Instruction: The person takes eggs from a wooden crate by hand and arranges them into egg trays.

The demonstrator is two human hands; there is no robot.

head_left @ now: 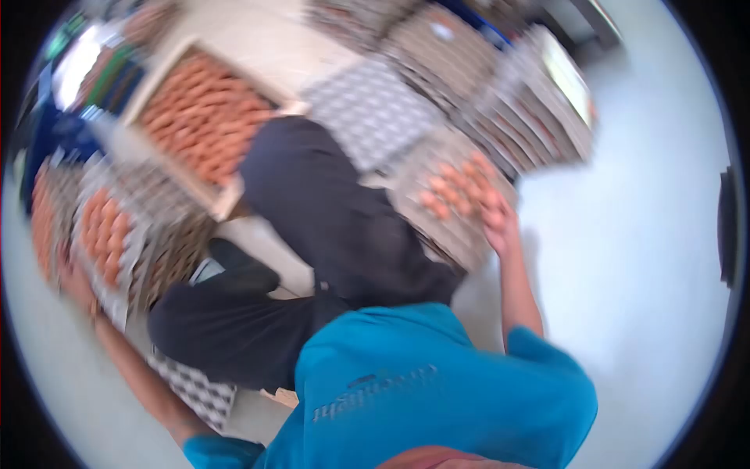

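Note:
On the right, my right hand (498,223) is at the edge of a cardboard egg tray (418,168) partly filled with brown eggs (453,187). Its fingers curl around an egg at the near end of the group, though blur softens the detail. My left hand (76,283) reaches far left, beside a stack of egg trays whose top one holds brown eggs (105,234). Another tray of eggs (45,223) stands just beyond that hand. Motion blur hides whether the left fingers grip anything.
A wooden-framed crate (211,205) full of orange-brown, eggs-like items lies ahead. A grey tray (367,105) sits beside my bent knee (301,156). Tall tray stacks (539,109) stand at the back right. Another tray (195,391) lies on the floor near my left arm.

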